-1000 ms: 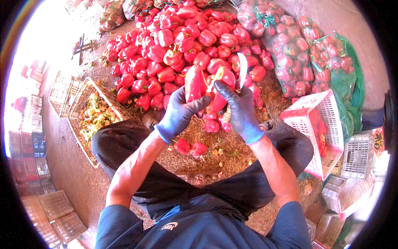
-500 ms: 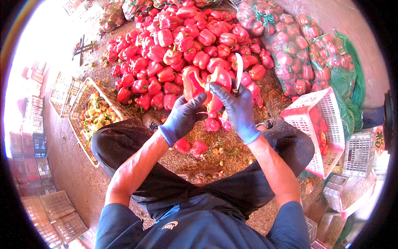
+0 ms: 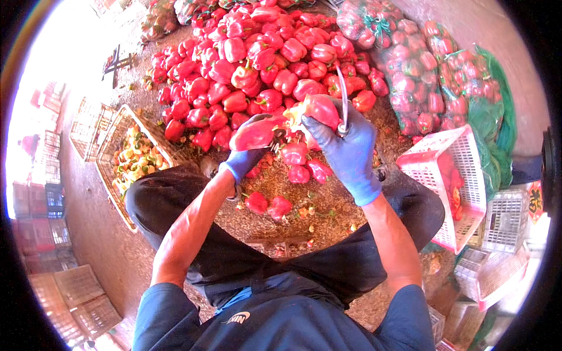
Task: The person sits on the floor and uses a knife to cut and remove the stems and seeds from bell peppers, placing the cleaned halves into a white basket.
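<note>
My left hand (image 3: 244,160), in a blue glove with dark palm, is closed around a red bell pepper half (image 3: 252,136), its outer skin facing up. To its right, my gloved right hand (image 3: 350,146) grips another bell pepper piece (image 3: 321,110), whose pale core side points left. A knife (image 3: 344,96) with a thin, slightly curved blade also sticks up from the right hand; its handle is hidden by the fingers. Both hands are raised over the near edge of a big heap of whole red bell peppers (image 3: 234,51).
Left of my knee, a crate (image 3: 165,153) holds pale cores and trimmings. A white-and-pink crate (image 3: 475,193) on the right contains red pepper pieces. Mesh sacks of peppers (image 3: 410,79) lie at the far right. Loose peppers (image 3: 280,207) and scraps dot the floor between my legs.
The opened pepper's two parts have come apart, one in each hand. My left hand has shifted slightly left and turned; my right hand has tilted, with the knife blade more upright.
</note>
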A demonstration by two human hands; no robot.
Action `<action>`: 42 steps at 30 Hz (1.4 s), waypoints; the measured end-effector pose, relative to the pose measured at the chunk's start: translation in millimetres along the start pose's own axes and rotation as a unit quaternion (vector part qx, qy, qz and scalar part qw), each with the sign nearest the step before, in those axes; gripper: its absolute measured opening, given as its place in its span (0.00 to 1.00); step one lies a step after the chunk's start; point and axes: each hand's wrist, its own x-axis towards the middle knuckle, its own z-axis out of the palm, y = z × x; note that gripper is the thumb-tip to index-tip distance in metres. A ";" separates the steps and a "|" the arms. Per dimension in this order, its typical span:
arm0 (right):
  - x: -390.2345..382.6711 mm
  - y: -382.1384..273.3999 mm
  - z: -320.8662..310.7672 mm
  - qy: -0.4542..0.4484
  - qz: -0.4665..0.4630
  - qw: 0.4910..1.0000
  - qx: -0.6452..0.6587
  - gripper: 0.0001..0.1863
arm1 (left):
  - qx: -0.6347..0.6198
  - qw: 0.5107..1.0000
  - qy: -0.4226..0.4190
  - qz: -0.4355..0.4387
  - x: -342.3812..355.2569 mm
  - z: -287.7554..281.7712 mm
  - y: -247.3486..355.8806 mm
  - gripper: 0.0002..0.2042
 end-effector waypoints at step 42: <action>18.8 50.4 -157.4 0.133 0.405 0.821 0.381 0.18 | 0.461 0.823 -0.221 -0.248 109.2 -61.9 -121.6 0.45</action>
